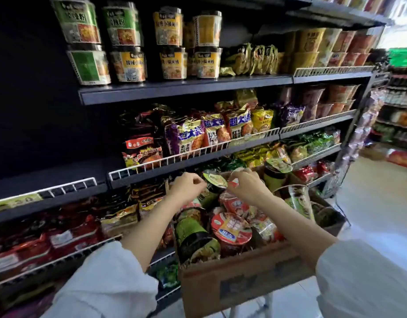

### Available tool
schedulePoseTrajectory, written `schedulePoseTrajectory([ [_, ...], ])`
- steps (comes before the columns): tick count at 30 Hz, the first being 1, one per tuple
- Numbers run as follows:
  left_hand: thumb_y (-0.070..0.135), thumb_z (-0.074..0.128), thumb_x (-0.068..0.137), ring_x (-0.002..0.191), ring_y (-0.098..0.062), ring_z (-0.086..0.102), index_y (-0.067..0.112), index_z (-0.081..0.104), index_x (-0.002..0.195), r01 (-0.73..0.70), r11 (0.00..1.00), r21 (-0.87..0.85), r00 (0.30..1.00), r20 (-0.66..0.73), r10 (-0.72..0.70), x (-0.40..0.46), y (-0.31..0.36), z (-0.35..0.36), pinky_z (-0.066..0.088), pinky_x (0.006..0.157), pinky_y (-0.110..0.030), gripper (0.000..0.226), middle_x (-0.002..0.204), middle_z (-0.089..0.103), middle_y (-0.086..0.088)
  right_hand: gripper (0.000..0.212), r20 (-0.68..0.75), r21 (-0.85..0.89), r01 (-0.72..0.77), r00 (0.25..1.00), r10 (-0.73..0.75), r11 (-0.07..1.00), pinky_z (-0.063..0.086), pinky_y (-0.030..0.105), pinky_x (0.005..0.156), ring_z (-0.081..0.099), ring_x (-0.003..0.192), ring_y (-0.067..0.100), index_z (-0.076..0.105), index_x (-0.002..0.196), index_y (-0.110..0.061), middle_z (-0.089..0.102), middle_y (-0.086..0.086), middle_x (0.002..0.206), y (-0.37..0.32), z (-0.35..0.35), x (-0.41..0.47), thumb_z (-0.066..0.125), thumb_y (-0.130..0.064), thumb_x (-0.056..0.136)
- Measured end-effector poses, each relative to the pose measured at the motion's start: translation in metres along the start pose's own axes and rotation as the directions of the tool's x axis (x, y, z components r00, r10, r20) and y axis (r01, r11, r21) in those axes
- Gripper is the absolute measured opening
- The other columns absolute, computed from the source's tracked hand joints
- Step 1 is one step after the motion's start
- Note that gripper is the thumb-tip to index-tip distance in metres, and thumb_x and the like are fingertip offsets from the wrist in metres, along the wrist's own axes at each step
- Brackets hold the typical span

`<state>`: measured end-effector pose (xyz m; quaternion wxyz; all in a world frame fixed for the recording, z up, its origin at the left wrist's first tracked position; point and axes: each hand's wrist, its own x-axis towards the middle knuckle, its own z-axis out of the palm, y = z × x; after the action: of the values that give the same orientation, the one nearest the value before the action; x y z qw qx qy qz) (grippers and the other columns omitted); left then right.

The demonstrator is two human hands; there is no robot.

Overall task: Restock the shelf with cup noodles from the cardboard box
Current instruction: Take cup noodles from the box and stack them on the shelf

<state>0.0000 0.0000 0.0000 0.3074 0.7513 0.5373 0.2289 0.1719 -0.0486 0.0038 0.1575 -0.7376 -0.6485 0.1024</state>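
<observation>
A cardboard box [243, 276] in front of me holds several cup noodles: a green cup [195, 235] on its side, a red bowl [231, 228] and wrapped cups [298, 200]. My left hand [186, 187] is curled at the lid edge of a tilted green cup noodle [215, 180] above the box. Beside it, my right hand [248, 184] pinches the top of a red cup noodle [233, 183]. Both hands hover over the box's far end, close to the shelf [186, 88], whose top tier carries stacked green and yellow cups [168, 44].
Middle and lower tiers hold noodle bags [193, 134] behind white wire rails [197, 152]. Another green cup [276, 173] stands beyond the box. A pale floor aisle [376, 203] runs on the right, with another stocked shelf [399, 106] beyond it.
</observation>
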Motion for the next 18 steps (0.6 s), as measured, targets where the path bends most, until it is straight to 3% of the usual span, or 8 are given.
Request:
schedulePoseTrajectory([
  [3,0.027,0.059,0.091,0.103,-0.020,0.062,0.018,0.066,0.113,0.032,0.983,0.179,0.998,0.045,-0.041,0.013,-0.007,0.029,0.046,0.081,-0.025,0.025,0.120,0.065,-0.002,0.061,0.094,0.010,-0.098,0.991,0.097,0.995,0.028,0.045,0.108,0.021,0.137,0.041,0.039,0.140,-0.017,0.027,0.023,0.147,0.022,0.012,0.009,0.058,-0.043,0.088],
  [6,0.037,0.067,0.084,0.128,-0.028,0.045,0.018,0.051,0.134,0.083,0.919,0.385,0.980,0.136,-0.146,0.020,-0.020,0.053,0.038,0.106,-0.036,0.056,0.143,0.046,-0.006,0.078,0.177,-0.024,-0.129,0.975,0.132,0.991,0.021,0.048,0.113,0.008,0.142,0.043,0.024,0.147,-0.021,0.015,0.029,0.150,0.038,0.032,0.018,0.059,-0.052,0.084],
  [9,0.038,0.070,0.081,0.145,-0.034,0.008,0.024,0.032,0.147,0.136,0.853,0.505,0.951,0.176,-0.255,0.024,-0.041,0.065,0.013,0.117,-0.048,0.078,0.159,0.011,-0.008,0.078,0.208,-0.117,-0.043,0.976,0.067,0.992,0.024,0.046,0.112,0.020,0.139,0.039,0.033,0.143,-0.021,0.025,0.022,0.149,0.046,0.043,0.028,0.061,-0.057,0.080],
  [11,0.040,0.071,0.080,0.144,-0.040,0.007,0.034,0.028,0.147,0.193,0.828,0.526,0.942,0.136,-0.306,0.028,-0.055,0.068,0.014,0.117,-0.051,0.079,0.159,-0.002,-0.011,0.070,0.202,-0.238,0.027,0.979,0.023,0.971,0.025,0.046,0.111,0.028,0.136,0.036,0.043,0.137,-0.021,0.035,0.018,0.145,0.047,0.046,0.034,0.056,-0.060,0.081],
  [13,0.037,0.069,0.082,0.137,-0.042,0.030,0.038,0.032,0.143,0.228,0.810,0.541,0.942,0.087,-0.323,0.031,-0.060,0.068,0.031,0.111,-0.046,0.072,0.158,0.008,-0.016,0.061,0.155,-0.333,0.054,0.988,-0.002,0.941,0.023,0.048,0.111,0.035,0.133,0.034,0.050,0.129,-0.020,0.044,0.015,0.140,0.045,0.047,0.042,0.050,-0.061,0.084],
  [15,0.027,0.065,0.087,0.113,-0.027,0.057,0.037,0.044,0.136,0.203,0.834,0.513,0.961,0.059,-0.270,0.035,-0.062,0.066,0.048,0.089,-0.030,0.054,0.143,0.044,-0.011,0.055,0.127,-0.338,0.058,0.992,-0.016,0.939,0.033,0.047,0.105,0.044,0.125,0.033,0.054,0.121,-0.016,0.053,0.013,0.130,0.041,0.044,0.051,0.047,-0.058,0.087],
  [16,0.024,0.062,0.089,0.096,-0.016,0.062,0.035,0.051,0.131,0.180,0.862,0.473,0.971,0.053,-0.232,0.037,-0.061,0.063,0.049,0.073,-0.021,0.045,0.130,0.058,-0.003,0.053,0.133,-0.329,0.063,0.991,-0.020,0.942,0.039,0.045,0.099,0.047,0.121,0.033,0.054,0.118,-0.014,0.056,0.013,0.126,0.039,0.043,0.057,0.047,-0.057,0.087],
  [18,0.021,0.060,0.091,0.072,-0.004,0.059,0.032,0.056,0.127,0.158,0.896,0.414,0.979,0.051,-0.197,0.038,-0.056,0.053,0.040,0.052,-0.011,0.038,0.110,0.067,0.006,0.056,0.176,-0.280,0.076,0.984,-0.026,0.957,0.046,0.043,0.091,0.050,0.117,0.034,0.050,0.121,-0.013,0.056,0.014,0.123,0.037,0.044,0.069,0.048,-0.058,0.088],
])
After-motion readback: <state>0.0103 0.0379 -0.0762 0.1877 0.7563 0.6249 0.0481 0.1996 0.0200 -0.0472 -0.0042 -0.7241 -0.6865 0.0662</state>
